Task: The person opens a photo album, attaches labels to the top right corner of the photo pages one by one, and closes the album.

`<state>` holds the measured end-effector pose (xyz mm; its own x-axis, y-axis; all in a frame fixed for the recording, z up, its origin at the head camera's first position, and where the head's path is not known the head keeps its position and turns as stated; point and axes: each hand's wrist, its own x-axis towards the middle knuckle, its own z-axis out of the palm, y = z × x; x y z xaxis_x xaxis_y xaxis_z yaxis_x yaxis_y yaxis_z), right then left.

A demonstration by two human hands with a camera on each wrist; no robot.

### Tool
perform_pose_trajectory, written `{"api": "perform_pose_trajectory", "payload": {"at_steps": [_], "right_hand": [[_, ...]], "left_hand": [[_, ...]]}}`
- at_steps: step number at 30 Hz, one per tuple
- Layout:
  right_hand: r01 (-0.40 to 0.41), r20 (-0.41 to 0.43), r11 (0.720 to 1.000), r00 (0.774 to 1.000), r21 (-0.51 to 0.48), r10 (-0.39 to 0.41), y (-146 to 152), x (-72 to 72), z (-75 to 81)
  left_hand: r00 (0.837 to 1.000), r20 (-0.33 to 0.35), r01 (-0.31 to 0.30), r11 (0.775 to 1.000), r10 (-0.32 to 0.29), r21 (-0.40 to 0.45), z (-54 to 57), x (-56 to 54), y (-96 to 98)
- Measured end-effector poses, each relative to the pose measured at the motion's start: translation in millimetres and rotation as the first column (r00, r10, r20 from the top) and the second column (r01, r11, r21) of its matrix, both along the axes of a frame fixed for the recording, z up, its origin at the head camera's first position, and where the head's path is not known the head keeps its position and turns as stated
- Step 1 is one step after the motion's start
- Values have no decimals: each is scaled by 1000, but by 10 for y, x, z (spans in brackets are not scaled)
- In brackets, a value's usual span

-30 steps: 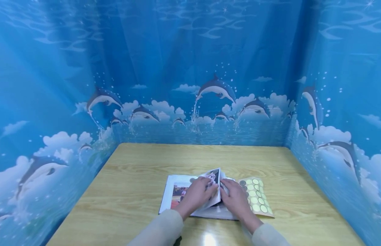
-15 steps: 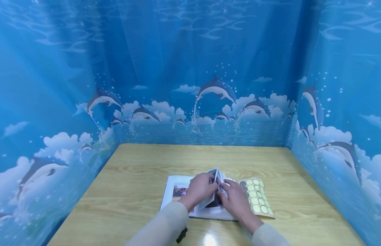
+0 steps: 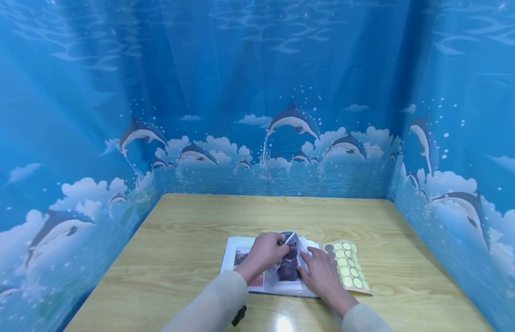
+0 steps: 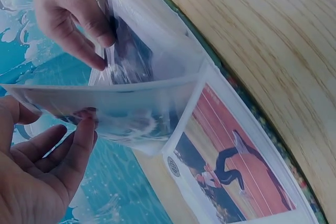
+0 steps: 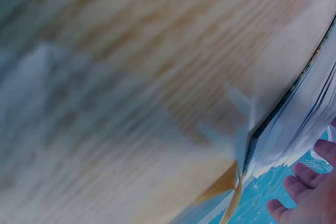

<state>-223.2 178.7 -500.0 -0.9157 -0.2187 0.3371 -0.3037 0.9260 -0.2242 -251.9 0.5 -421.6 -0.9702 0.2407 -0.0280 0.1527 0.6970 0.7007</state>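
A photo album [image 3: 227,269] lies open on the table. In the left wrist view, my left hand [image 4: 47,174] pinches the edge of a raised clear-sleeved page [image 4: 131,111] between thumb and fingers. A photo of a person on a red track [image 4: 236,166] shows on the left-hand page. My right hand [image 3: 324,272] touches the right-hand page, where a dark photo [image 3: 288,269] is visible; its fingers are loosely extended. In the right wrist view, that same hand [image 5: 312,200] appears at the edge beside the album's page stack [image 5: 294,127].
Right of the album lies a sheet of round yellowish stickers [image 3: 344,265], a few of them dark. A small black object [image 3: 239,316] sits by the left sleeve. The wood-grain table [image 3: 178,240] is bordered by a blue dolphin-print curtain [image 3: 257,92].
The raised page has tipped leftward with my left hand, opening away from the pages under my right hand and exposing the dark photo. My right hand has shifted slightly right and down.
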Motion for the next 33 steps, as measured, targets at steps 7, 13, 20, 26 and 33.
{"api": "perform_pose_trajectory", "payload": {"at_steps": [7, 13, 20, 26, 33], "right_hand": [[15, 46, 1000, 999, 10, -15, 3, 27, -11], [25, 56, 999, 998, 21, -26, -4, 37, -9], [43, 96, 998, 994, 43, -47, -2, 46, -3], [51, 128, 998, 990, 40, -55, -2, 52, -1], [59, 198, 998, 978, 32, -64, 19, 48, 27]], "left_hand": [[1000, 4, -16, 999, 16, 33, -19, -6, -93], [999, 22, -45, 998, 44, 41, -3, -2, -178], [996, -91, -15, 1000, 14, -3, -28, -10, -272], [994, -106, -5, 1000, 7, 18, -45, 19, -354], [988, -152, 8, 1000, -6, 10, -78, 24, -455]]}}
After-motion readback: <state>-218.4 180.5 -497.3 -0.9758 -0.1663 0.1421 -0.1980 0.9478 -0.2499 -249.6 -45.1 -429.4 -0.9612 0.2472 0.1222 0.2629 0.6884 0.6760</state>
